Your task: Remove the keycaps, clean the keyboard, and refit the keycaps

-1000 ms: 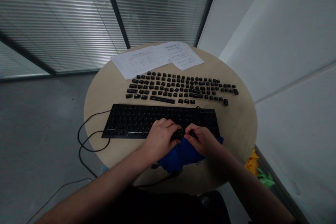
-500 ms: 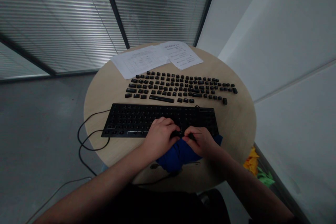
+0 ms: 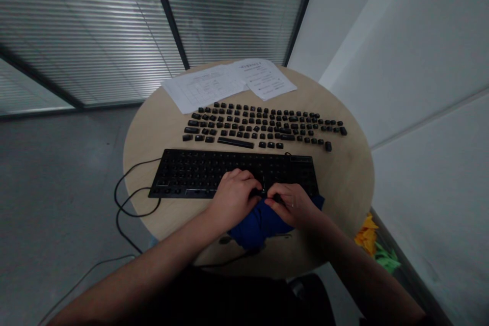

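Observation:
A black keyboard [image 3: 198, 170] with its keycaps off lies on the round table. My left hand [image 3: 235, 193] rests over its front middle, with thumb and fingers closed about the front edge. Right beside it, my right hand [image 3: 290, 204] has its fingertips pinched together at the same edge; whatever they hold is too dark and small to make out. A blue cloth [image 3: 250, 229] lies beneath both hands. Behind the keyboard, several loose black keycaps [image 3: 235, 126] are laid out in rows, with the long spacebar keycap [image 3: 236, 142] at their front.
Printed papers [image 3: 206, 86] lie along the far side of the wooden table [image 3: 344, 178]. A black cable [image 3: 124, 209] loops off the table's left side. Orange and green items [image 3: 367, 234] are on the floor at right, by the white wall [image 3: 431, 86].
Both hands stay at the keyboard's front edge with barely any movement. The view has shifted very slightly.

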